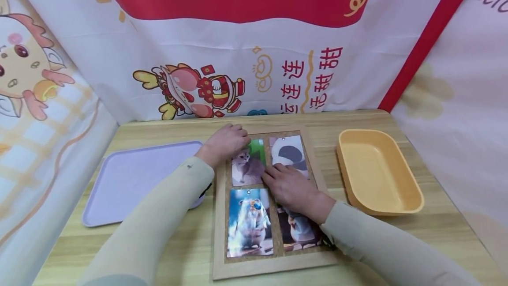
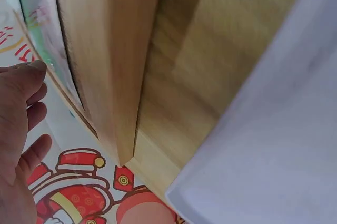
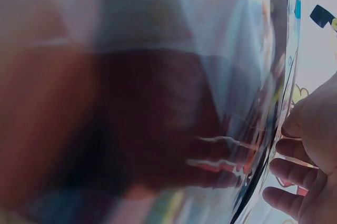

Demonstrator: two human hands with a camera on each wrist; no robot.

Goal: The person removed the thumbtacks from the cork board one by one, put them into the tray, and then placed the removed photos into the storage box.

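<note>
Fingers of the left hand (image 1: 226, 144) bend at the top of the glossy, green-backed cat photo card (image 1: 249, 171) (whether pinching, I cannot tell); the right hand's (image 1: 295, 191), slightly spread, reach its right edge. The card lies upper left in the pale wooden-framed brown cork board (image 1: 278, 267). It looks light, thin, flexible, slick and easily creased, so best held by its edges.

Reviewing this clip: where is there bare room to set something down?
The purple tray and yellow bin look bare where visible. Bare tabletop lies between the left sleeve and wooden frame, plus a narrow strip between frame and bin. Crowded: inside the frame, where four photos lie beneath the left hand and right hand.
</note>
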